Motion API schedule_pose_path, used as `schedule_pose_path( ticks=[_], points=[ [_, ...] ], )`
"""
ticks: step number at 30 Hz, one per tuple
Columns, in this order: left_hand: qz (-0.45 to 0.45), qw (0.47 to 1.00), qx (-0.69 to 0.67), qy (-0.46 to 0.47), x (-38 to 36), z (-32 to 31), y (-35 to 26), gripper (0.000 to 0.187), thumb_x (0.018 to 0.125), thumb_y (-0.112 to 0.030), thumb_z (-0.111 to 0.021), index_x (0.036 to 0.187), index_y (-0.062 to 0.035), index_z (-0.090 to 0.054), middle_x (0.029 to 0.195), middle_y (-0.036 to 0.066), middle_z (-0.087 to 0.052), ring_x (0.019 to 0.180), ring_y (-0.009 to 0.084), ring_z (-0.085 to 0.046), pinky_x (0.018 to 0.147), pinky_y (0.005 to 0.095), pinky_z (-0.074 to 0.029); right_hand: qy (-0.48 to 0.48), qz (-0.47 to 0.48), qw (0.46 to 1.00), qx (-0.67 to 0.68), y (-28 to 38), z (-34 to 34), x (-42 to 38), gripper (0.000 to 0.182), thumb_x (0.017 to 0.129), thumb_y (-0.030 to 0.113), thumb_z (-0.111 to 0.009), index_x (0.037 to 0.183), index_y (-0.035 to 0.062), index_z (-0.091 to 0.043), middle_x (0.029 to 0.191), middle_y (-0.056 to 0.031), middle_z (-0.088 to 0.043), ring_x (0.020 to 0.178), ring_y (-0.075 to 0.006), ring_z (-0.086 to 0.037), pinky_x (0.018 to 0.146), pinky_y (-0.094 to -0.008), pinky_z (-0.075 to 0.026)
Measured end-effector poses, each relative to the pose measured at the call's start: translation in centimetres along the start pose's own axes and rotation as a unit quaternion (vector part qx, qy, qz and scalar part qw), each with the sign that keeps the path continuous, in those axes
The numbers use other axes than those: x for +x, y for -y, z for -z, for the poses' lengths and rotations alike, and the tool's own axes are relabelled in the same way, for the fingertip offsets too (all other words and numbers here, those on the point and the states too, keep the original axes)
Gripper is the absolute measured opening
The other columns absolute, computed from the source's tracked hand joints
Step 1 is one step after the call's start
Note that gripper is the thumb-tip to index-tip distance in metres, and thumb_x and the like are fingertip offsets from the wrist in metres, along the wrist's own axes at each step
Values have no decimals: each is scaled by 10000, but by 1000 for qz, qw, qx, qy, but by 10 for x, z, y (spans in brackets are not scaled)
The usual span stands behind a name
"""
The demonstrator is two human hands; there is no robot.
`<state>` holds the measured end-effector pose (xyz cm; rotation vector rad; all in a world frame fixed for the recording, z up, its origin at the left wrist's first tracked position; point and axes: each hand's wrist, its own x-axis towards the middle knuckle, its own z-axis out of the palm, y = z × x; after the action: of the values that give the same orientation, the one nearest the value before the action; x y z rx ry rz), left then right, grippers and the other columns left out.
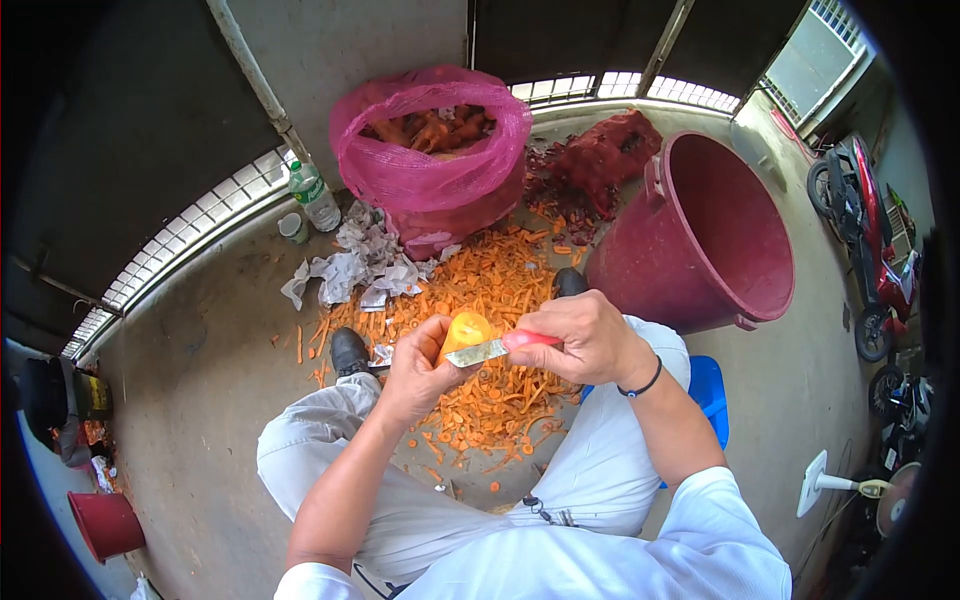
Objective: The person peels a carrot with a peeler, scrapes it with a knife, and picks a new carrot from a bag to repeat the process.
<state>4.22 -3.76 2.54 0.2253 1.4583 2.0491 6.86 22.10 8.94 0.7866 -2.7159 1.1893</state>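
Head cam: left hand wrapped around a carrot, fingers closed on it, cut end facing up, held over my knees above the floor. Right hand clenched on the red handle of a knife, blade lying flat against the carrot and pointing at my left thumb. Risk: blade slips on the wet surface and runs into that thumb, since it sits right in the cutting line. Peelings cover the floor between my shoes; footing could slide when I stand. Pink mesh sack of carrots beyond, red tub tipped toward the floor's right edge.
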Motion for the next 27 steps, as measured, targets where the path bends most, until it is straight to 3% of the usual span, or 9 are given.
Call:
schedule_pose_path(
  ticks=[9, 11, 13, 15, 17, 22, 25, 27],
  points=[
    [-2, 999, 14, 35, -3, -6, -5, 372, 851, -2, -800, 1195, -18, -657, 1075, 2, -691, 960, 62, -639, 875, 233, -525, 15, -17, 999, -28, -4, 5, -3, 298, 905, 400, -757, 909, 102, -769, 725, -96, -670, 629, -298, -649, 541, -400, -484],
    [0, 999, 23, 37, -6, -12, -9, 374, 850, -1, -804, 1194, -17, -657, 1083, 3, -692, 967, 65, -640, 881, 238, -526, -21, 17, 999, -28, -11, 5, -4, 240, 869, 310, -809, 923, 80, -773, 676, -78, -644, 579, -253, -626, 501, -360, -456],
    [2, 999, 31, 38, -5, -15, -9, 377, 848, -1, -808, 1192, -16, -656, 1090, 5, -694, 974, 67, -640, 886, 243, -526, -20, 18, 1000, -13, -6, 5, -5, 235, 868, 308, -809, 923, 82, -774, 677, -75, -644, 579, -251, -626, 501, -360, -456],
    [-8, 999, 38, 26, -1, -13, -7, 371, 820, -29, -816, 1155, -35, -658, 962, -8, -686, 731, 36, -589, 570, 191, -436, -15, 22, 1000, 5, 1, 5, -5, 231, 868, 306, -810, 923, 84, -775, 677, -73, -644, 579, -250, -626, 500, -361, -455],
    [-15, 999, 40, 18, -2, -13, -9, 368, 815, -19, -818, 1147, -37, -662, 969, -12, -688, 748, 35, -595, 582, 191, -444, 14, 8, 1000, 10, 6, 5, -4, 286, 909, 393, -753, 902, 107, -769, 712, -83, -669, 616, -292, -652, 516, -396, -471],
    [-25, 999, 42, -2, -3, -16, -9, 357, 806, 4, -818, 1127, -44, -669, 984, -17, -694, 778, 31, -604, 607, 187, -455, 32, 9, 999, -16, 9, 9, -2, 291, 906, 404, -752, 913, 113, -770, 700, -78, -660, 624, -286, -658, 515, -402, -473],
    [-45, 997, 69, -1, -4, -10, -8, 364, 801, -11, -824, 1129, -38, -667, 999, -5, -697, 777, 33, -606, 630, 184, -470, 25, 0, 1000, -18, 4, 7, -3, 294, 917, 406, -740, 913, 113, -768, 701, -86, -660, 638, -295, -663, 528, -411, -481],
    [7, 998, 50, 41, -7, -5, -14, 353, 842, -9, -813, 1161, -9, -662, 1072, -7, -694, 987, 67, -640, 897, 247, -520, 12, -7, 1000, -19, -8, 8, -4, 294, 927, 403, -730, 910, 112, -767, 706, -95, -665, 649, -305, -665, 541, -419, -488]
  ],
)
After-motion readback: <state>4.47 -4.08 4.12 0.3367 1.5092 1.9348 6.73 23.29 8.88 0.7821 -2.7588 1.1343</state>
